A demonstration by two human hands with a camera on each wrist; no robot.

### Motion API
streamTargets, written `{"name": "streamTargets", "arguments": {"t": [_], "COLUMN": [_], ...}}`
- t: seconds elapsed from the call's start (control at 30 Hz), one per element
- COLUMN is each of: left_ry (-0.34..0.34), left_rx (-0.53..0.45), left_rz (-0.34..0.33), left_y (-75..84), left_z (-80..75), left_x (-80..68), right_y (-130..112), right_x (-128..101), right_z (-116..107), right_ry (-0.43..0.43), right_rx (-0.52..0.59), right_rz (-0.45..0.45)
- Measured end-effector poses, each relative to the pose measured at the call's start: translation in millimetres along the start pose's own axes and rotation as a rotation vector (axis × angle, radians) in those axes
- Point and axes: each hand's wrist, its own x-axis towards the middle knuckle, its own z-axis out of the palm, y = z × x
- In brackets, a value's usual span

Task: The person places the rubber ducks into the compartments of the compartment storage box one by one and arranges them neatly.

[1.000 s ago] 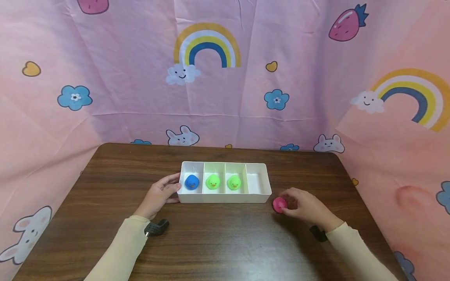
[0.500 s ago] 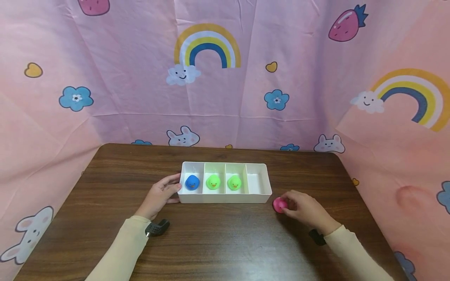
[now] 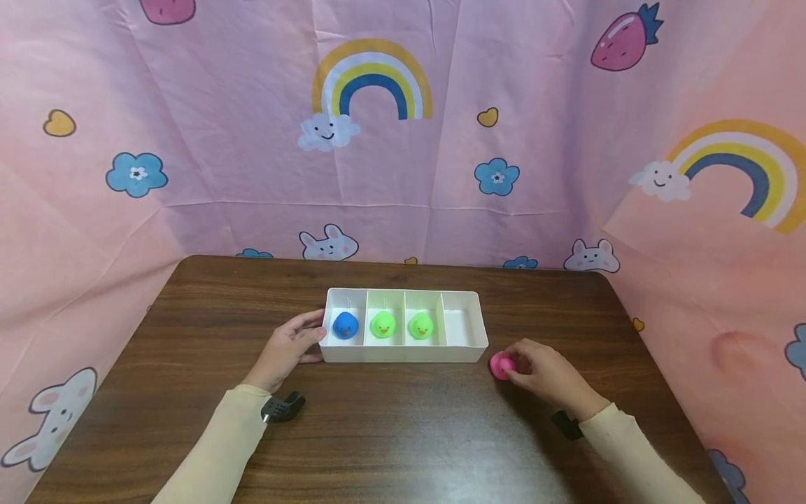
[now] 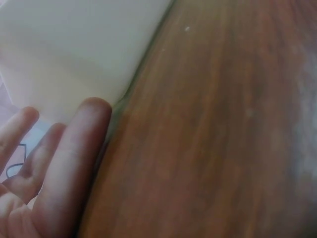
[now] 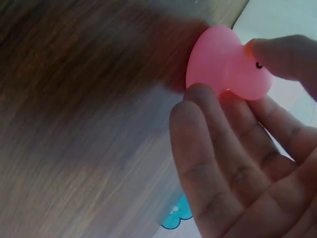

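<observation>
Pinched between the thumb and fingers of my right hand is a pink rubber duck, at the tray's front right corner, low at the table. In the right wrist view the thumb lies across its head and the fingertips sit along the other side. My left hand holds the left end of a white divided tray, thumb tip over the rim and fingers along the outer wall. A blue duck is in the leftmost compartment. Two green ducks fill the middle ones; the rightmost holds nothing.
Under everything is a dark wooden table. A pink cloth printed with rainbows, flowers and rabbits hangs behind it and along both sides. Black wrist straps sit at the cuffs of both light sleeves.
My right hand's fingers have shifted slightly on the pink duck, which stays in about the same spot. The left hand and tray hold still.
</observation>
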Motion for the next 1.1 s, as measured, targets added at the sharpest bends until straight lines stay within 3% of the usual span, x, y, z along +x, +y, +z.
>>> {"name": "streamTargets", "arguments": {"t": [0.3, 0.6, 1.1], "left_ry": [-0.022, -0.009, -0.003], "left_rx": [-0.037, -0.011, -0.004], "left_rz": [-0.006, -0.004, 0.004], "left_y": [20.3, 1.4, -2.6], "left_z": [2.4, 0.4, 0.0], "left_x": [-5.1, 3.2, 1.9], "right_y": [0.5, 1.2, -10.7], "right_x": [1.5, 2.5, 16.5], "right_z": [-2.8, -14.1, -34.2], "right_ry": [0.028, 0.059, 0.106], "right_rx": [-0.058, -0.059, -0.063], "right_rz": [0.007, -0.019, -0.081]}}
